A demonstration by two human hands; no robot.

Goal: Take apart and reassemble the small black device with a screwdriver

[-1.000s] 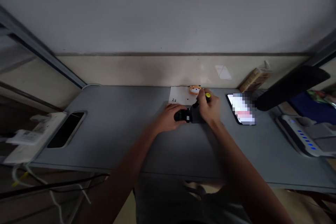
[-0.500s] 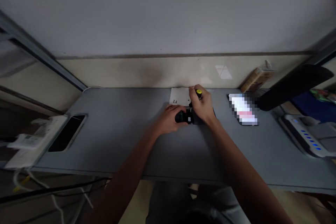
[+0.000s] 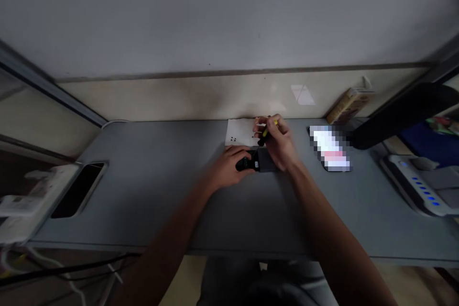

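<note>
My left hand (image 3: 231,166) is closed round the left end of a small black device (image 3: 245,163), pinning it to the table. A dark grey flat block (image 3: 267,161) adjoins its right side; I cannot tell whether it is a part of the device. My right hand (image 3: 285,142) grips a black and yellow screwdriver (image 3: 266,135), held tilted above the device's far edge. Its tip is too small to make out. Behind the hands lies a white sheet of paper (image 3: 239,130) with several tiny dark specks on it, perhaps screws; my right fingers partly cover it.
On the grey table (image 3: 161,191), a dark-screened phone (image 3: 78,190) and a white power strip (image 3: 27,201) are at the left. To the right are a lit, blurred-out phone (image 3: 330,148), a carton (image 3: 349,105), a black cylinder (image 3: 401,114) and a blue-lit power strip (image 3: 416,184). A wall closes the back.
The screwdriver has gone from upright over the device to tilted, with my right fingers loosened and spread further along it. My left hand stays on the device. The view has shifted slightly.
</note>
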